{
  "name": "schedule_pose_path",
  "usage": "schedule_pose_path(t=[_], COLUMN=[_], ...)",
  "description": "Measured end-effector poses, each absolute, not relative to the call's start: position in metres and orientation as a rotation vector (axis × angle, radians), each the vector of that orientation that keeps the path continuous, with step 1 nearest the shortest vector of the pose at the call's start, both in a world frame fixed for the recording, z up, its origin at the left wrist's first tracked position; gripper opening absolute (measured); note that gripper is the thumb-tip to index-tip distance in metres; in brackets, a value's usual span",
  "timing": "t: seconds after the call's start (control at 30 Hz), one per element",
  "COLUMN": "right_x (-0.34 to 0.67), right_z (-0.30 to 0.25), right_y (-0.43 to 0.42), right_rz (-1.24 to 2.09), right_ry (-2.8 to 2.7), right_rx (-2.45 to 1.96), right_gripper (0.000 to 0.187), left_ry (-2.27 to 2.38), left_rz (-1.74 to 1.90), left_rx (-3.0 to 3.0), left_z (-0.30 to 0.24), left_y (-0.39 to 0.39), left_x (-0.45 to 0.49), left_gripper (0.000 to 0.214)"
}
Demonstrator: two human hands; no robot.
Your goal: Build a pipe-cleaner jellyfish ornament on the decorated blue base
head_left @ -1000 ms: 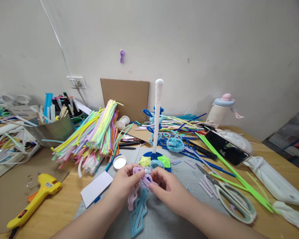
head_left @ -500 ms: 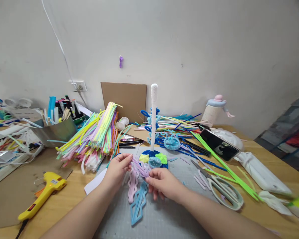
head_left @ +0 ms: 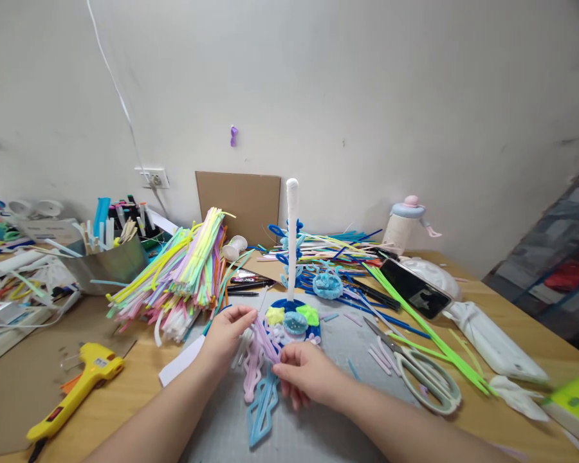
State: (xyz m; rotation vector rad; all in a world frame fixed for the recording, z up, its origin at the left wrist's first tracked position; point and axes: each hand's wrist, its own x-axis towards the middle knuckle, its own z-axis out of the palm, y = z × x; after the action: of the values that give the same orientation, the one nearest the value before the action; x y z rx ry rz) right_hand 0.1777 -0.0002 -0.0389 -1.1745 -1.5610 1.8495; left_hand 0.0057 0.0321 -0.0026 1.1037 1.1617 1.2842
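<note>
My left hand [head_left: 228, 332] and my right hand [head_left: 305, 373] both pinch a lilac pipe-cleaner piece [head_left: 262, 339] stretched between them, over a grey mat [head_left: 338, 360]. Below it lie a pink wavy pipe-cleaner shape [head_left: 249, 378] and a blue leaf-like pipe-cleaner shape [head_left: 263, 406]. Just behind stands a white wrapped post [head_left: 292, 236] on a blue round base [head_left: 294, 314] carrying yellow, blue and green pieces.
A heap of pastel pipe cleaners [head_left: 178, 273] lies at the left, a yellow glue gun [head_left: 80, 386] at front left. Scissors [head_left: 422, 378], a phone [head_left: 413, 288], green stems [head_left: 424, 328] and a bottle [head_left: 404, 222] are to the right. Cardboard [head_left: 238, 199] leans on the wall.
The lilac piece went from bunched between my hands to pulled out straight. My left hand drew up and left, my right hand down. The view shifted right.
</note>
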Motion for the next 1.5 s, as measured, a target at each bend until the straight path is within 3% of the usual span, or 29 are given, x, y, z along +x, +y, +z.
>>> schedule_pose_path(t=[0.17,0.37,0.6,1.5], right_x=[0.181,0.193,0.231,0.238], right_z=[-0.034,-0.021,-0.032,-0.059], right_y=[-0.003,0.012,0.06,0.073], right_rz=[1.589,1.733,1.139,1.195], right_ry=[-1.662,-1.46,-1.075,-1.015], right_rx=[-1.249,-1.088,-1.144,-1.184], right_gripper=[0.014,0.026,0.034,0.034], left_ry=[1.18,1.096,1.15,1.163], left_rz=[1.223,1.257,1.367,1.346], left_rx=[1.122,1.02,0.89,0.868], left_z=[-0.002,-0.011,-0.018,-0.027], left_y=[0.028,0.032,0.039,0.041], left_x=[0.011,0.009,0.002,0.004], left_gripper=[0.025,0.035,0.032,0.032])
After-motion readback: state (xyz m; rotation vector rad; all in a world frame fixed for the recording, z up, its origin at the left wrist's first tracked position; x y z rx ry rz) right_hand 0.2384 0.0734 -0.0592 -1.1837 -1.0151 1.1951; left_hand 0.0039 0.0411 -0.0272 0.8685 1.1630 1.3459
